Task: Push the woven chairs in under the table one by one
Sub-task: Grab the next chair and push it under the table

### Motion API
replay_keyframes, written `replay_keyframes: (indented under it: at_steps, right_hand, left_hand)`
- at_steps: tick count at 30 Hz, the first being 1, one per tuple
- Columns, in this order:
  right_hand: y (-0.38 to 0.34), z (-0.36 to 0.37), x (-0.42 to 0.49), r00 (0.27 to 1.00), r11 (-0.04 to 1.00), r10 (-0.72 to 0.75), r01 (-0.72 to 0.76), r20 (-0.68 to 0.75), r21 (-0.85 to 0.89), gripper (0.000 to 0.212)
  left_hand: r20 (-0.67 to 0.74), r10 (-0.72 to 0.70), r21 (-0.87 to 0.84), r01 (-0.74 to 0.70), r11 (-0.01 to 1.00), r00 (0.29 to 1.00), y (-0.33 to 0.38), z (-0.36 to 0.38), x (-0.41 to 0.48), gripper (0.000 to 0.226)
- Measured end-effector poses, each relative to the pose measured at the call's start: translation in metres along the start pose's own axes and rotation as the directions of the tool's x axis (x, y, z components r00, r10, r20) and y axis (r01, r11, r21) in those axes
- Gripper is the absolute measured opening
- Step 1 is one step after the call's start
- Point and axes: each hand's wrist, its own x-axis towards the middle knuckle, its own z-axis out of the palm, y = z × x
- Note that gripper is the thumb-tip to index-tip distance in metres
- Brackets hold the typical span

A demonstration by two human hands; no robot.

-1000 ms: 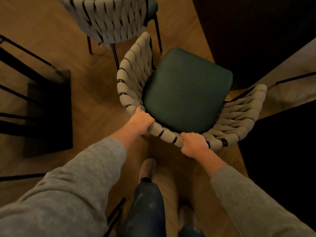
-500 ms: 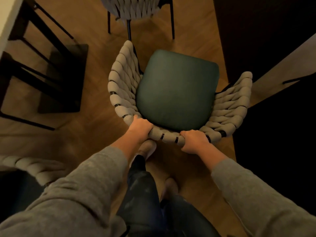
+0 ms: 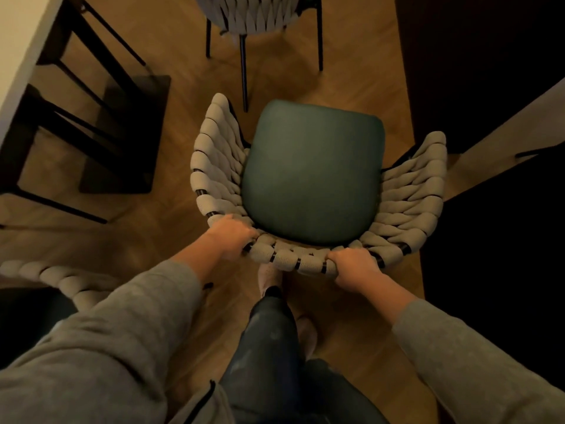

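A woven chair (image 3: pixel 312 175) with a grey braided back and a dark green seat cushion stands right in front of me on the wooden floor. My left hand (image 3: pixel 230 238) grips the left part of its curved backrest rim. My right hand (image 3: pixel 351 266) grips the rim further right. The dark table (image 3: pixel 489 71) fills the right side of the view, its top nearly black. A second woven chair (image 3: pixel 253 13) stands beyond the first, at the top edge. The back of a third woven chair (image 3: pixel 52 278) shows at the lower left.
A black metal frame with bars (image 3: pixel 76 123) stands on the floor at the left, under a pale surface (image 3: pixel 21 41). My legs and slippered feet (image 3: pixel 270 276) are just behind the held chair. Bare wooden floor (image 3: pixel 171 231) lies between chair and frame.
The held chair has turned so its seat faces more squarely away from me. The view has shifted, bringing the third chair's back in at the lower left. Both hands kept their grip.
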Motion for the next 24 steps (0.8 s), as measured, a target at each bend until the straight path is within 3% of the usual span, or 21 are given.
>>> replay_keyframes:
  at_steps: [12, 19, 24]
  right_hand:
    - [0.052, -0.095, 0.096, 0.998, 0.996, -0.047, 0.050, 0.034, -0.070, 0.035]
    - [0.079, -0.147, 0.154, 0.994, 0.966, -0.100, 0.106, 0.039, -0.237, 0.041]
    - [0.089, -0.179, 0.190, 0.990, 0.943, -0.134, 0.143, 0.053, -0.301, 0.047]
  left_hand:
    - [-0.027, -0.025, 0.007, 0.026, 1.000, 0.999, -0.076, -0.051, 0.071, 0.038]
    - [-0.106, -0.123, -0.135, 0.109, 0.985, 0.987, -0.094, -0.063, 0.099, 0.030]
    - [-0.083, -0.200, -0.184, 0.182, 0.966, 0.976, -0.103, -0.073, 0.111, 0.030]
